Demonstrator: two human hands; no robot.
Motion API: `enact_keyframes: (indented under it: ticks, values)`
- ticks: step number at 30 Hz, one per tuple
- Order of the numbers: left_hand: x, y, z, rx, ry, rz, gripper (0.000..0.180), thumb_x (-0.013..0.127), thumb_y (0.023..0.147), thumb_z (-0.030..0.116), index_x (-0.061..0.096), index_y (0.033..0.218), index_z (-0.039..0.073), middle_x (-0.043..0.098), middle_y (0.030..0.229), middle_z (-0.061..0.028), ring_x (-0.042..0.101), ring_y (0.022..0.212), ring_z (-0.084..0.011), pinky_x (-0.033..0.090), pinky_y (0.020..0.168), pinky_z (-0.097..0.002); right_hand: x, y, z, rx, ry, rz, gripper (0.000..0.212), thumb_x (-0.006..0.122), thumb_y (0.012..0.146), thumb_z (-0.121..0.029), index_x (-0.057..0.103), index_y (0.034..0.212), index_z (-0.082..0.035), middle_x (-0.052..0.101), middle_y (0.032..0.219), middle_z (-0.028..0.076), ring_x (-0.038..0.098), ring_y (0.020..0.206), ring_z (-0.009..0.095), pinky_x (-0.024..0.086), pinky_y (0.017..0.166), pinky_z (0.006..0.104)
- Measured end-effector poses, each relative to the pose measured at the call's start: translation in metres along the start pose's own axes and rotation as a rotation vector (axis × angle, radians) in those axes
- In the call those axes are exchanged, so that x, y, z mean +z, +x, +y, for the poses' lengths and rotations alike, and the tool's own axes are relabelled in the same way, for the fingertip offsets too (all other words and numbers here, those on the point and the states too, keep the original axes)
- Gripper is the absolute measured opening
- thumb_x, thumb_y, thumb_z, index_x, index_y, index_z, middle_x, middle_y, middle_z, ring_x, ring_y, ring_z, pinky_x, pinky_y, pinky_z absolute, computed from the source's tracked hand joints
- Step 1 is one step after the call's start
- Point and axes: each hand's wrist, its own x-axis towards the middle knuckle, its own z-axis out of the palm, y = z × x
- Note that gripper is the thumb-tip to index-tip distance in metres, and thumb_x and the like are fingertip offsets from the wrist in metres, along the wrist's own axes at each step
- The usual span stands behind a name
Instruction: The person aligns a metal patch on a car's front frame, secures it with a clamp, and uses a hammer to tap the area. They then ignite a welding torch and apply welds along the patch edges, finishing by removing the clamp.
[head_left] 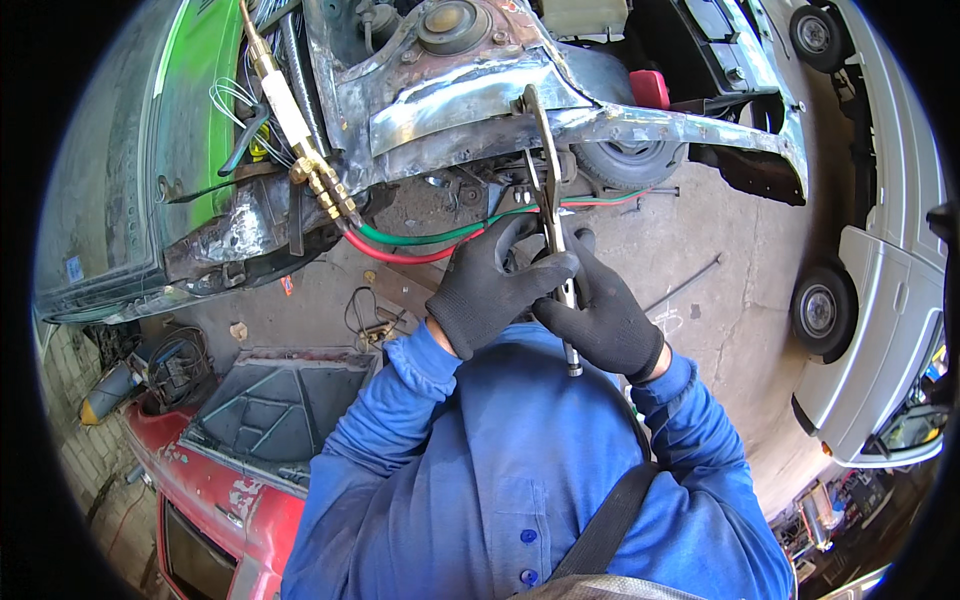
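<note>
Both my hands wear dark gloves and are wrapped round a pair of long-jawed locking pliers (551,205) in front of my chest. My left hand (500,285) closes on it from the left, with the thumb across the handles. From the right, my right hand (605,310) grips the lower handles, and the adjusting screw end sticks out below. The long jaws stand apart at the edge of a bare metal car body panel (470,105). One jaw tip overlaps the panel; the other is near its lower edge. Whether they touch the metal, I cannot tell.
A brass gas torch (290,115) lies on the car body at left, its red hose (400,257) and green hose (410,240) running right. Below the panel is a wheel (630,163). A green door (190,130), red car (235,500) and white vehicle (890,300) stand around.
</note>
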Motion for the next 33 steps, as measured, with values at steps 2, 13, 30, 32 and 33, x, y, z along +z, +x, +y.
enact_keyframes:
  ticks: [2, 13, 30, 32, 33]
  values:
    - [-0.001, -0.002, -0.001, 0.001, -0.019, -0.011, 0.058, 0.083, 0.097, 0.033, 0.066, 0.137, -0.005, 0.075, 0.129, -0.0205, 0.072, 0.123, -0.0239, 0.056, 0.105, -0.0390, 0.003, -0.001, 0.000, -0.028, 0.048, 0.023, 0.051, 0.073, 0.092, -0.026, 0.062, 0.137, -0.007, 0.073, 0.118, 0.019, 0.073, 0.111, 0.038, 0.043, 0.112, 0.0549]
    - [0.003, 0.005, -0.014, 0.030, -0.198, -0.009, 0.043, 0.073, 0.104, 0.018, 0.062, 0.138, -0.006, 0.070, 0.122, -0.0099, 0.064, 0.111, -0.0142, 0.054, 0.099, -0.0327, 0.013, 0.007, 0.009, -0.054, -0.152, 0.095, 0.057, 0.065, 0.099, -0.012, 0.047, 0.151, 0.002, 0.067, 0.117, 0.015, 0.066, 0.107, 0.022, 0.046, 0.099, 0.0452]
    - [0.002, 0.012, -0.018, -0.096, -0.318, -0.054, 0.026, 0.073, 0.106, 0.016, 0.068, 0.121, -0.005, 0.072, 0.107, -0.0079, 0.066, 0.097, -0.0127, 0.056, 0.085, -0.0329, 0.020, 0.020, 0.012, -0.096, -0.420, 0.190, 0.094, 0.070, 0.093, -0.032, 0.026, 0.172, -0.003, 0.076, 0.132, 0.019, 0.072, 0.126, 0.035, 0.002, 0.113, 0.0907]
    - [0.004, 0.012, -0.019, -0.096, -0.344, -0.039, 0.028, 0.073, 0.106, 0.016, 0.067, 0.123, -0.005, 0.072, 0.109, -0.0082, 0.066, 0.099, -0.0129, 0.056, 0.086, -0.0334, 0.020, 0.020, 0.011, -0.077, -0.417, 0.184, 0.093, 0.070, 0.093, -0.032, 0.029, 0.171, -0.003, 0.074, 0.136, 0.020, 0.070, 0.130, 0.034, 0.002, 0.115, 0.0892]
    - [0.006, 0.012, -0.020, -0.095, -0.362, -0.028, 0.028, 0.073, 0.106, 0.016, 0.066, 0.124, -0.005, 0.072, 0.110, -0.0083, 0.066, 0.100, -0.0130, 0.056, 0.087, -0.0336, 0.020, 0.020, 0.011, -0.057, -0.385, 0.173, 0.092, 0.070, 0.093, -0.032, 0.030, 0.170, -0.003, 0.074, 0.137, 0.020, 0.069, 0.131, 0.034, 0.002, 0.116, 0.0884]
